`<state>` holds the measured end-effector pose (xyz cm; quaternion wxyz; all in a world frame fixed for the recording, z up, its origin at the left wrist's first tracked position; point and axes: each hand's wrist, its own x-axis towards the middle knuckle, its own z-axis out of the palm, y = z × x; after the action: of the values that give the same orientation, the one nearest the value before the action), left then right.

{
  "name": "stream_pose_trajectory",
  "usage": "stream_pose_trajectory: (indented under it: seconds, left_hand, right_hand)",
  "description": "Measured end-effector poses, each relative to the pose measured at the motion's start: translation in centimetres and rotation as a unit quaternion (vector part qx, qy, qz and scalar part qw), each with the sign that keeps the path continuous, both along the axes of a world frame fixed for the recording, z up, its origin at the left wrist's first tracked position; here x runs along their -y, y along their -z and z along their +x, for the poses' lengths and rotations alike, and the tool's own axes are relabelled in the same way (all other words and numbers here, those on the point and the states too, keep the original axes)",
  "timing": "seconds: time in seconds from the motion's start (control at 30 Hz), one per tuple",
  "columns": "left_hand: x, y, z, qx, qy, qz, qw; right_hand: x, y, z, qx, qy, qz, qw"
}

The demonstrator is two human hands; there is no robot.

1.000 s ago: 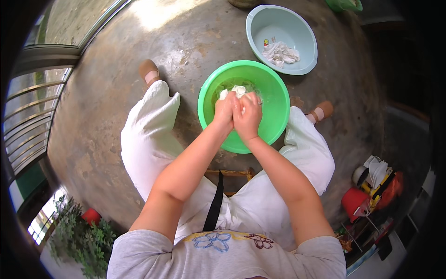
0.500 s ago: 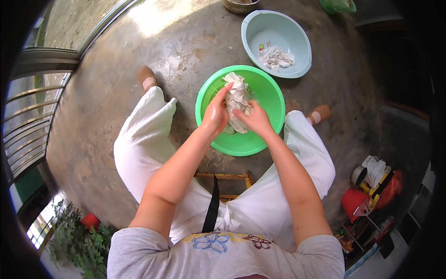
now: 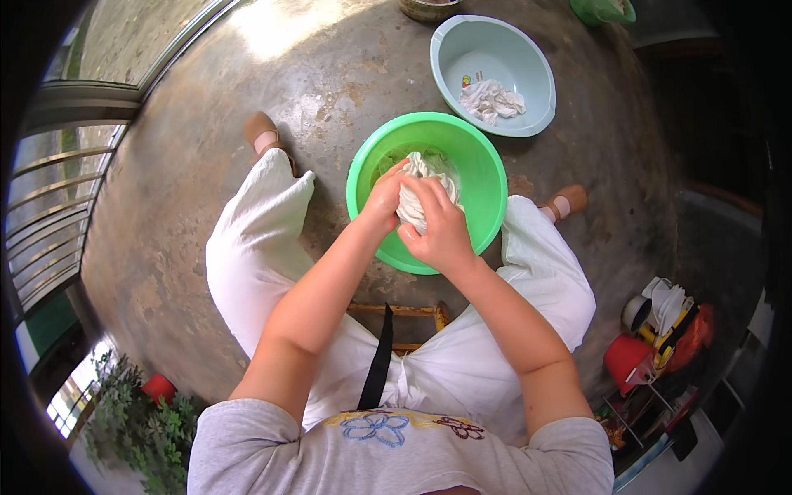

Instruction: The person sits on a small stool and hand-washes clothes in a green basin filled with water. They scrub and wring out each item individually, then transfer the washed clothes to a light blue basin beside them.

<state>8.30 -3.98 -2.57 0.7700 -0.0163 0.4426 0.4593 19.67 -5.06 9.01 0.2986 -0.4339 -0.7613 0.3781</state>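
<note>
Hands working a white cloth (image 3: 425, 191) over a green basin (image 3: 487, 177) on the concrete floor (image 3: 198, 157). Left hand (image 3: 384, 200) and right hand (image 3: 441, 231) both closed, fingers pressed tight around the bunched cloth, held just above the basin's middle. For a good wring: grip firmly at both ends, twist in opposite directions, keep cloth over the basin to catch drips. Second white cloth (image 3: 492, 101) lying in pale blue basin (image 3: 462, 49) behind. Water level inside green basin hard to make out; fingertips hidden in cloth folds.
</note>
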Motion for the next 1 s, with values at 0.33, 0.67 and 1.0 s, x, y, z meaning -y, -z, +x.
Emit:
stream_pose_trajectory:
  seconds: [0.33, 0.67, 1.0]
  left_hand:
    - [1.2, -3.4, 4.4, -0.123, -0.093, -0.081, 0.985]
    - [1.4, -4.4, 4.4, -0.045, -0.012, -0.047, 0.998]
    - [1.9, -2.6, 1.0, -0.603, 0.243, 0.352, 0.673]
  right_hand:
    - [-4.4, 7.5, 0.8, 0.046, 0.311, -0.153, 0.937]
    - [-3.9, 10.0, 3.0, -0.008, 0.321, -0.139, 0.937]
    - [-5.3, 6.1, 4.7, -0.221, 0.138, -0.435, 0.862]
